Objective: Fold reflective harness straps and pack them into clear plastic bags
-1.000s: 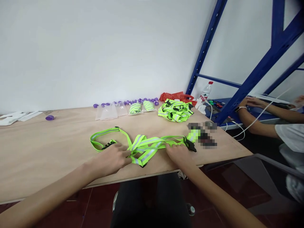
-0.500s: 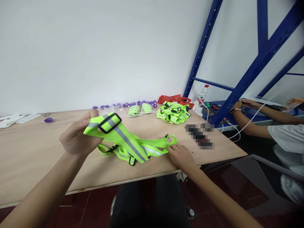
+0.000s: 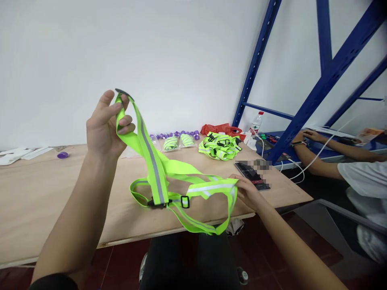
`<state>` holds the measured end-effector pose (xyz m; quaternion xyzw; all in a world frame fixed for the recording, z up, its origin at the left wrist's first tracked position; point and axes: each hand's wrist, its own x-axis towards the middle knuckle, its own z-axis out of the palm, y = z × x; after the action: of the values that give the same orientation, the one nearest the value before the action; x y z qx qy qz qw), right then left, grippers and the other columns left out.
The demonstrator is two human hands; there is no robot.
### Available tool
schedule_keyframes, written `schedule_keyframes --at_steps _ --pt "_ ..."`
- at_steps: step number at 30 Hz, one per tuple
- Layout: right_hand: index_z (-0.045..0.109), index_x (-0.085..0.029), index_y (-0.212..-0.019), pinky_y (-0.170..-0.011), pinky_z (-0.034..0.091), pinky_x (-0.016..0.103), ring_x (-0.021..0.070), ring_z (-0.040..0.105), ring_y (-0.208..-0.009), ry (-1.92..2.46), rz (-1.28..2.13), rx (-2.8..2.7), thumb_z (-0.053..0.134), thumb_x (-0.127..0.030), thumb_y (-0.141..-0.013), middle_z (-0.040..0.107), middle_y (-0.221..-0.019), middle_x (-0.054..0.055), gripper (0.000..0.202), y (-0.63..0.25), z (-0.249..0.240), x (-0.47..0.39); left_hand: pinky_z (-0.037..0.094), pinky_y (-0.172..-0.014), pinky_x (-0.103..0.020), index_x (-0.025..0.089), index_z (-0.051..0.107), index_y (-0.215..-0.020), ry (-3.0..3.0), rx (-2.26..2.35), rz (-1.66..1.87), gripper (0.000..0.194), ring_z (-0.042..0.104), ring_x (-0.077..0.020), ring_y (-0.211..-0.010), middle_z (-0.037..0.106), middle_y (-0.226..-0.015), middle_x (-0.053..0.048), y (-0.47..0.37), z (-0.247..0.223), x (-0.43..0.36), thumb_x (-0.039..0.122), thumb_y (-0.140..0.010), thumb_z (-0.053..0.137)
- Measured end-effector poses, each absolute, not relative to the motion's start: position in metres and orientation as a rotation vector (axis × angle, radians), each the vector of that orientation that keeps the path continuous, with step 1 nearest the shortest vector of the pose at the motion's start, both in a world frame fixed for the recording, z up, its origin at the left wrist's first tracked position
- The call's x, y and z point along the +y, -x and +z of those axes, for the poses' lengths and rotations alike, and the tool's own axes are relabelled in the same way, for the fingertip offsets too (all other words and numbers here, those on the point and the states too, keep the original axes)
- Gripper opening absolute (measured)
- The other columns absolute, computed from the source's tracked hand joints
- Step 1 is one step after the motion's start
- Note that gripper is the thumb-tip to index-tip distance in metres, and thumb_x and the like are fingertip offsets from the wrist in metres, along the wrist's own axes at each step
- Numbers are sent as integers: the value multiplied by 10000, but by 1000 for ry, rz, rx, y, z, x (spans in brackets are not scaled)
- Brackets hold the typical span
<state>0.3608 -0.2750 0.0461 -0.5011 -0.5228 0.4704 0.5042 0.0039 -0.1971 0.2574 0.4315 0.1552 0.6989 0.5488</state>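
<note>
A neon-yellow reflective harness (image 3: 155, 173) with grey stripes and black buckles stretches between both my hands above the table's front edge. Raised at the left, my left hand (image 3: 109, 123) is closed round one strap, close to a black slider at its top. My right hand (image 3: 246, 191) pinches the harness at its right end, lower down; its fingertips are partly hidden. Loops of webbing hang between the hands, one dipping past the table edge. A black buckle (image 3: 157, 203) and a square slider (image 3: 185, 201) show on the lower straps.
Behind lie a heap of similar harnesses (image 3: 220, 147), bagged ones (image 3: 171, 143), purple rolls (image 3: 62, 155) and a red bag (image 3: 222, 129). A phone (image 3: 252, 176) rests right on the wooden table (image 3: 45, 201). Blue rack posts (image 3: 326, 88) and a co-worker's arms (image 3: 317, 157) are at the right.
My left hand has risen, lifting its strap higher. My right hand has moved slightly right, and the harness has spread into wider loops, one now hanging over the front edge.
</note>
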Motion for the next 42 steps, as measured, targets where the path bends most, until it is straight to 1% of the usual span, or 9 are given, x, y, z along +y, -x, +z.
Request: schedule_keyframes --at_steps 6,9,13,17,21,26,32,38,42 --pt "462 -248 -791 -582 508 328 150 477 -459 1144 1077 -954 509 -480 -855 430 -517 -66 245 -360 59 -254 192 -335 -175 216 469 -886 -1096 425 1754 188 359 -27 -397 640 -756 55 -19 298 -187 34 -907 510" --pt "473 -249 -830 -615 547 336 152 563 -487 1086 935 -860 578 -535 -840 568 -573 -43 305 -347 76 -254 211 -336 -161 221 451 -925 -1243 471 1740 195 444 -30 -389 697 -825 39 -38 312 -194 33 -947 501" --pt "562 -230 -1035 -762 574 380 200 707 -758 919 742 -1168 636 -581 -857 732 -897 61 401 -294 115 -264 225 -316 -169 207 449 -993 -1518 457 1610 233 586 -81 -392 730 -914 10 -73 325 -203 5 -929 547" --pt "369 -252 -1424 -993 508 444 250 613 -1183 845 748 -1562 815 -405 -736 607 -1329 131 835 -238 150 -261 236 -326 -140 182 502 -1014 -1724 368 1389 190 605 -73 -388 722 -907 5 -97 321 -205 45 -909 580" --pt "423 -208 -1366 -956 522 428 218 651 -1025 834 801 -1599 731 -364 -812 659 -1102 75 653 -222 164 -249 309 -376 -127 178 572 -1016 -1825 391 1291 158 569 -43 -384 690 -847 19 -97 300 -197 142 -884 652" --pt "532 -217 -1145 -855 568 375 199 687 -941 723 951 -1476 757 -395 -782 665 -1087 38 463 -222 175 -240 408 -391 -192 193 588 -1064 -1991 409 1163 183 545 -65 -393 678 -769 3 -93 269 -189 274 -906 633" --pt "464 -220 -743 -482 501 251 97 509 -399 694 1106 -1342 756 -398 -754 493 -499 -103 343 -220 179 -227 508 -551 -297 227 567 -1097 -2144 598 1204 207 598 -143 -505 610 -628 31 -95 239 -206 365 -944 586" --pt "448 -223 -685 -398 409 203 60 406 -357 742 1118 -1155 758 -440 -727 372 -459 -127 380 -229 166 -230 491 -959 -423 232 431 -1327 -2362 968 1536 646 610 -271 -1110 627 -1227 -121 -64 150 -230 439 -808 756" --pt "407 -229 -672 -419 425 205 55 394 -382 733 1138 -1060 759 -479 -744 356 -489 -121 438 -243 163 -235 380 -1049 -611 241 547 -1164 -2690 1394 983 398 606 -343 -1099 693 -1134 -107 -31 85 -231 245 -794 691"
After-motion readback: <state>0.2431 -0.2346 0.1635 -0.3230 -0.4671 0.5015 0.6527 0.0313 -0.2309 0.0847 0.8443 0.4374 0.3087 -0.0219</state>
